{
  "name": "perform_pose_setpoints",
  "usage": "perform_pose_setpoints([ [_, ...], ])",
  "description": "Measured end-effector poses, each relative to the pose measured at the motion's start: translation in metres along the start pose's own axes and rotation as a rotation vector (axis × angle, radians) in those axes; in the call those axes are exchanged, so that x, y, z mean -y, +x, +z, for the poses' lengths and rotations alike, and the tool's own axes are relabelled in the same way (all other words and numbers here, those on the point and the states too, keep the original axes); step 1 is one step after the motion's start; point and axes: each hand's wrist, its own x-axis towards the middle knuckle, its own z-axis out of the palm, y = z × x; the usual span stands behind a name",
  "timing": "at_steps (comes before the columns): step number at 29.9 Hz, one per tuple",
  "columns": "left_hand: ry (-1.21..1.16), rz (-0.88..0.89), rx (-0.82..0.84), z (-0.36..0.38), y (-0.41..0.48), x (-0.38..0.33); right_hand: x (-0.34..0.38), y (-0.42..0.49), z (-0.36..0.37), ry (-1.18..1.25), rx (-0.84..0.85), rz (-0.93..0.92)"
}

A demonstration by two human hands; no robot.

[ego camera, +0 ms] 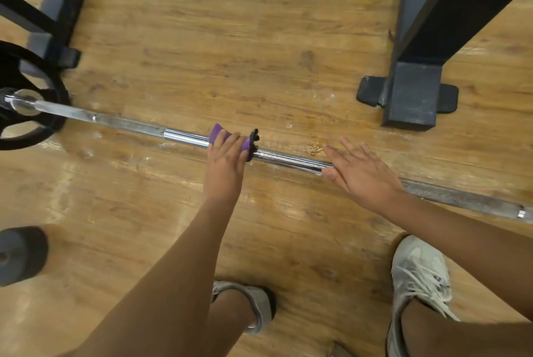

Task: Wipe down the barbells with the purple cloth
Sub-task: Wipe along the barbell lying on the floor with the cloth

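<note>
A long chrome barbell (288, 158) lies across the wooden floor from the left edge to the lower right. A black weight plate (54, 79) sits on its left end. My left hand (225, 160) grips the purple cloth (219, 133), which is wrapped round the bar near its middle; a dark edge of the cloth sticks out on the right. My right hand (360, 172) lies flat on the bar further right, fingers straight and spread, thumb under the bar's near side.
A black rack post with a rubber-footed base (409, 97) stands behind the bar at the right. Another dark frame leg (57, 10) is at the back left. A grey round weight (20, 255) lies at the left. My two shoes (415, 278) are near the bottom.
</note>
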Motion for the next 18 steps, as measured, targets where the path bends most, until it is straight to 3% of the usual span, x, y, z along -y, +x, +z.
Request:
perform_pose_setpoints([
  [3,0.025,0.043,0.025,0.0,-0.004,0.0,-0.001,0.001,0.002,-0.011,-0.007,0.003],
  [18,-0.04,-0.22,-0.076,0.005,-0.006,-0.001,-0.005,0.004,0.0,-0.012,-0.016,-0.005],
])
